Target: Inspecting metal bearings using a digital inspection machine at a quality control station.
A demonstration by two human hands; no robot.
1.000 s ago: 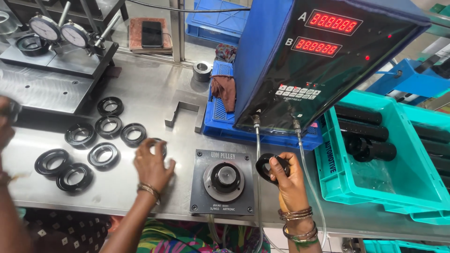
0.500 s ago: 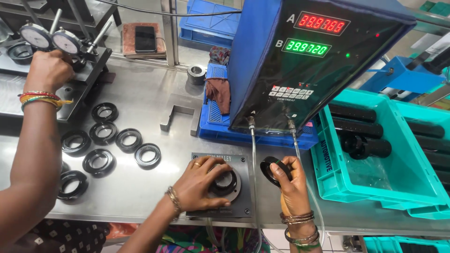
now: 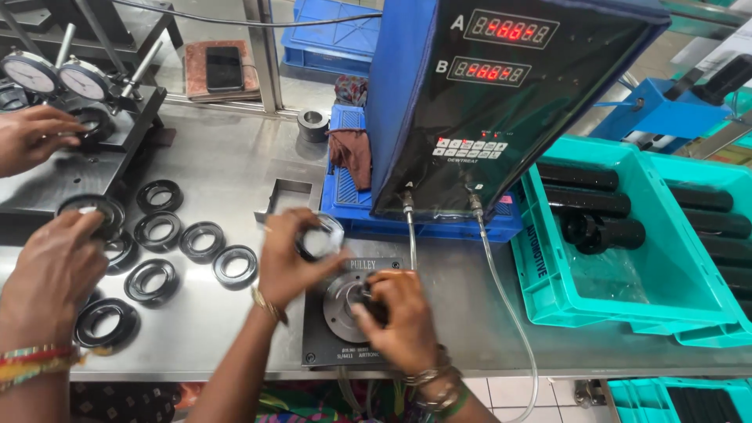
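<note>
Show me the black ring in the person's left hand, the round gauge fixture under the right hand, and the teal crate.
black ring point(image 3: 319, 237): head view, on its upper rim above the fingers.
round gauge fixture point(image 3: 338, 301): head view, on its bare metal flange.
teal crate point(image 3: 540, 262): head view, on its near left wall.

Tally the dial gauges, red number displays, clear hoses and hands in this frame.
Dial gauges: 2
Red number displays: 2
Clear hoses: 2
Hands: 4, wearer's left hand holding a black ring, right hand, another person's two
Total: 10
</note>
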